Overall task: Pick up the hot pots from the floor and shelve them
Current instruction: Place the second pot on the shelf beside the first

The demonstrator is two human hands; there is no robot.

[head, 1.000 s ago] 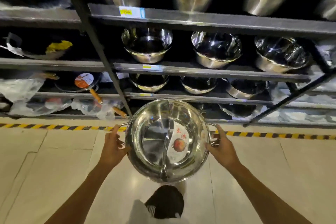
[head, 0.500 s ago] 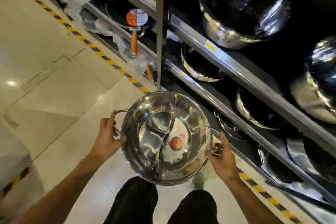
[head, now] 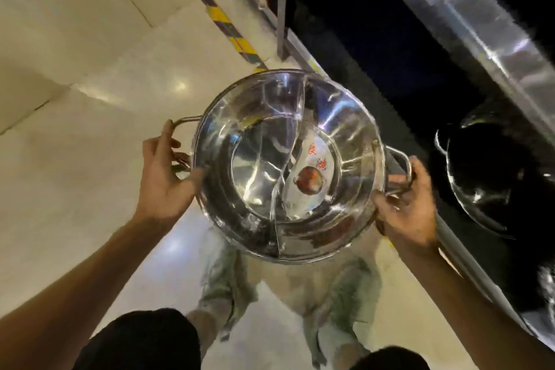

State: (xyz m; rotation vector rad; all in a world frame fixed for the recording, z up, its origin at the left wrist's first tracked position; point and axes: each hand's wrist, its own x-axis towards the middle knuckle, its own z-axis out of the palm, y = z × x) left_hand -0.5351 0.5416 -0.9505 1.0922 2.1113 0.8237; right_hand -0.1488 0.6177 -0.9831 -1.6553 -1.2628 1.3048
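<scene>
You held the divided hot pot (head: 288, 165) level in mid-air above the pale floor (head: 75, 99), near the centre of your view; your left hand (head: 163, 177) gripped its wire handle at nine o'clock, and your right hand (head: 405, 207) gripped the opposite handle at three o'clock; a curved partition split the bowl, with a round sticker in the right half; the metal shelf (head: 468, 27) ran from twelve to four o'clock, another pot (head: 480, 177) sitting in it at three o'clock; striped floor tape (head: 216, 12) lay at eleven o'clock.
</scene>
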